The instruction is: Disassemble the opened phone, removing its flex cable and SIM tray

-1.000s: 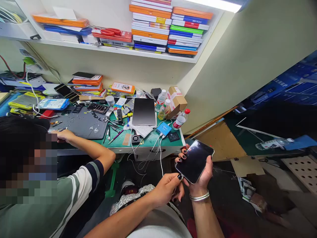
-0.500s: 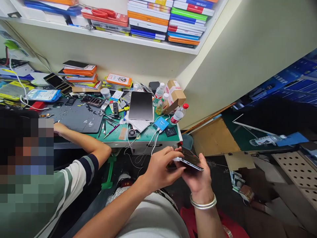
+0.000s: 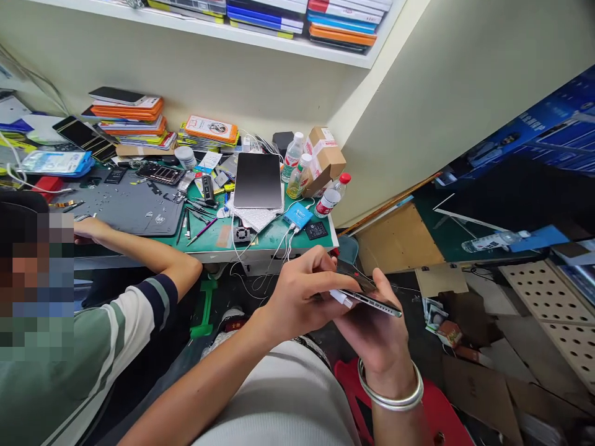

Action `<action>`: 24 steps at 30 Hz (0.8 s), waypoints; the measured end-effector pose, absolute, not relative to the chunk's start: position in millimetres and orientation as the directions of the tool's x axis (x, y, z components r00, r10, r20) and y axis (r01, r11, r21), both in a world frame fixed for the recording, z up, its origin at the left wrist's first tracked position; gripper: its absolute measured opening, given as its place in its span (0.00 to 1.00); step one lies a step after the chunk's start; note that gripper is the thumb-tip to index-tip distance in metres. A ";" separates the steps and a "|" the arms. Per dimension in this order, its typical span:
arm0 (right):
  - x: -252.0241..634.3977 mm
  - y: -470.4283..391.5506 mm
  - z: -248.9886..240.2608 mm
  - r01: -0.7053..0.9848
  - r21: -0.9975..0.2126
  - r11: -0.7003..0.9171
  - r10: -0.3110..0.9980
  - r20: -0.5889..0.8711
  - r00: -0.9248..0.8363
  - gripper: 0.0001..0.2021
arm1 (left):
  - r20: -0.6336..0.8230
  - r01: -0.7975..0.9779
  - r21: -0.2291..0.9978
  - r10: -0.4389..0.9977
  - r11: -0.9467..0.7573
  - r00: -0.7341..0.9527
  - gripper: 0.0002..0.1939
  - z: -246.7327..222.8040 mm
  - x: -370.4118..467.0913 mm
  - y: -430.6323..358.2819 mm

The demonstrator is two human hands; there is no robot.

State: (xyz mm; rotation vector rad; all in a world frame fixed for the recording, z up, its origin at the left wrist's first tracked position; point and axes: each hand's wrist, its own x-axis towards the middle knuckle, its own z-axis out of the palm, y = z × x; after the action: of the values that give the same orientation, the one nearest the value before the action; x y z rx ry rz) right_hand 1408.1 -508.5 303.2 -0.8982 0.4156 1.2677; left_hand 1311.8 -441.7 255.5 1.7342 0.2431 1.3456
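My right hand [image 3: 379, 337], with a silver bangle on its wrist, cradles a dark smartphone [image 3: 382, 305] from below, thumb along the far side. The phone is tilted and its port edge faces me. My left hand [image 3: 300, 291] pinches the white plug of a charging cable [image 3: 343, 299]. That plug sits just under the phone's near edge, its tip apart from the port. One finger of the left hand reaches over the phone's glass. The left thumb is mostly hidden.
A green workbench [image 3: 209, 243] holds a tablet [image 3: 258, 179], bottles [image 3: 329, 198], a blue charging hub [image 3: 298, 215] with white cables, and several tools. At left, a co-worker's arm [image 3: 153, 254] rests on a grey mat [image 3: 134, 214]. Cardboard [image 3: 483, 384] lies on the floor at right.
The view has tipped downward. The plug has come away from the phone's port edge to below it, and my left finger now extends across the glass. The right hand still holds the phone.
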 end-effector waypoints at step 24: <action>1408.3 -525.3 307.6 -0.576 -0.810 -0.108 0.674 -0.486 0.556 0.29 | 0.317 -0.463 0.885 0.784 -0.043 0.533 0.18 257.6 1287.0 -456.7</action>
State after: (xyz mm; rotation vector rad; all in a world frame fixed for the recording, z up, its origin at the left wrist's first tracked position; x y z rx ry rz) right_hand 1408.3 -525.3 307.6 -1.3044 -0.0953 1.0586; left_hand 1287.0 -456.7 257.6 1.2494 0.3252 1.0362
